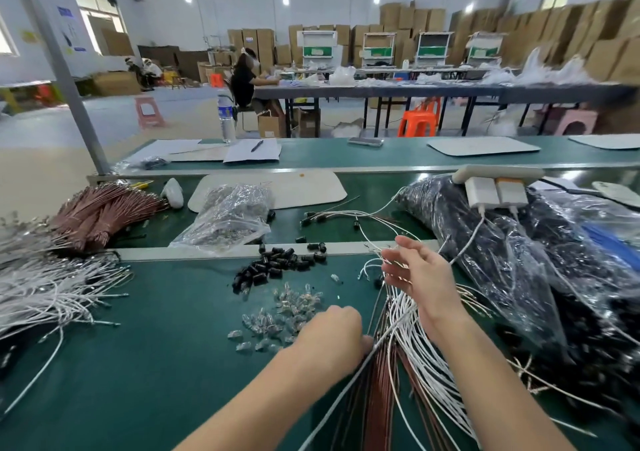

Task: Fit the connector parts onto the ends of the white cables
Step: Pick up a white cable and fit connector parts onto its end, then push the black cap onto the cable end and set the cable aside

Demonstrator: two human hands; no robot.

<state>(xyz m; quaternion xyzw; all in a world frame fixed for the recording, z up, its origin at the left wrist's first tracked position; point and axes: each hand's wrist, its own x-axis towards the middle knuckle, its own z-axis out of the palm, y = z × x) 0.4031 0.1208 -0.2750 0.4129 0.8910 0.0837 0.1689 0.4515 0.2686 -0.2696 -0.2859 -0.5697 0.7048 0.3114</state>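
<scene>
A bundle of white cables mixed with brown cables fans across the green bench at the lower right. My left hand rests knuckles up, curled shut against the bundle where the wires converge. My right hand hovers over the cables' far ends with fingers spread and thumb up, its fingertips among the wire tips. A scatter of clear connector parts lies just left of my left hand. A heap of black connector caps sits beyond it.
A big pile of white cables and a brown wire bundle fill the left. A clear bag of parts stands mid-bench. Black plastic bags and a power strip with chargers crowd the right. A few capped cables lie behind.
</scene>
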